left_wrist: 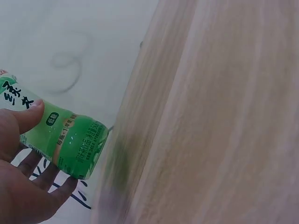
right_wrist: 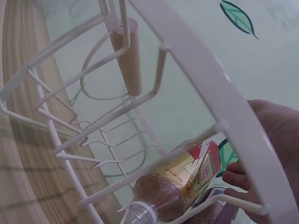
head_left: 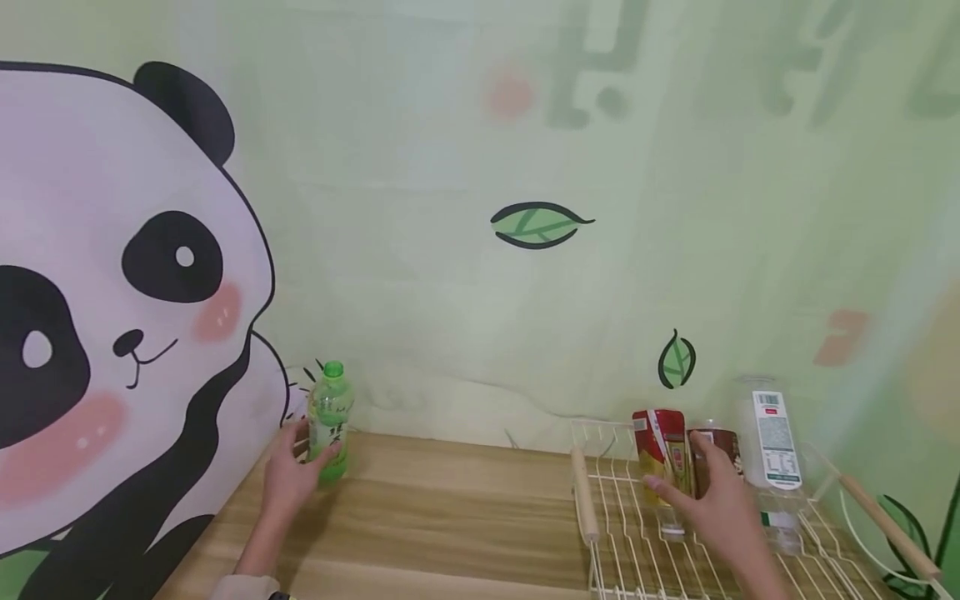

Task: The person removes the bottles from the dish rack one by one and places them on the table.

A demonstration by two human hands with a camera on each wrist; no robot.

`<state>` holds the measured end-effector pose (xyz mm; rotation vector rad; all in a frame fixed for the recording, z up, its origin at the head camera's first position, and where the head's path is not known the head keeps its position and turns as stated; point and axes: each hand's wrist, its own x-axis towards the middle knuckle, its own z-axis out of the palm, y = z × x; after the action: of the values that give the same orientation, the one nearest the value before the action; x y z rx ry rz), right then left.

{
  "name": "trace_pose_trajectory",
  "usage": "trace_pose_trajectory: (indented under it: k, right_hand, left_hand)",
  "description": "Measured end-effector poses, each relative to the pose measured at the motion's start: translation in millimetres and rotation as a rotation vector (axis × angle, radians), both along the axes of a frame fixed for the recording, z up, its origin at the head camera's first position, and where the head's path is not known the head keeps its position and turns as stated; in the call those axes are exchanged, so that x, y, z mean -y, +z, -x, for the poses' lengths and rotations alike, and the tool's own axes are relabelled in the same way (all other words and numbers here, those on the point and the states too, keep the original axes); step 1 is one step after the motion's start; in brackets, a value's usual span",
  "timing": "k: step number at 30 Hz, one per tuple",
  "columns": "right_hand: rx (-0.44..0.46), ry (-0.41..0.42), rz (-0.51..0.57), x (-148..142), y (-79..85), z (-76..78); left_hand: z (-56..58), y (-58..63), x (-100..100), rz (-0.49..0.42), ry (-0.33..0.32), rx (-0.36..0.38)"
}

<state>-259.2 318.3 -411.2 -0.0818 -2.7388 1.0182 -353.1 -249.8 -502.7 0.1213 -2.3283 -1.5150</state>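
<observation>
In the head view my left hand [head_left: 288,475] holds a green tea bottle [head_left: 332,408] upright at the left end of the table. The left wrist view shows the thumb across the bottle's label [left_wrist: 51,123] and the fingers round its far side; whether the base touches the wood, I cannot tell. My right hand [head_left: 723,500] is over the white wire basket [head_left: 622,533], thumb and fingers spread beside a bottle with a red and yellow label [head_left: 660,446]. That bottle stands cap down, its clear neck [right_wrist: 140,212] low among the wires. The hand partly hides a brown container [head_left: 726,439].
A clear bottle with a white label [head_left: 777,442] stands at the basket's right. Wooden handles [head_left: 585,496] flank the basket. The wooden table [head_left: 450,508] ends at a wall hanging [head_left: 420,275] printed with a panda and leaves.
</observation>
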Motion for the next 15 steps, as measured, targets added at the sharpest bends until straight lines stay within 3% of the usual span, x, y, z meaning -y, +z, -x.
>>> trace_pose_trajectory:
  k: [7, 15]
  right_hand:
    - [0.0, 0.006, -0.026, -0.7, -7.1, 0.4]
    - [-0.025, 0.03, -0.062, -1.7, -10.3, 2.8]
  left_hand:
    - [-1.1, -11.5, 8.5, -0.011, 0.023, 0.026]
    - [5.4, -21.7, 15.3, -0.027, 0.01, 0.034]
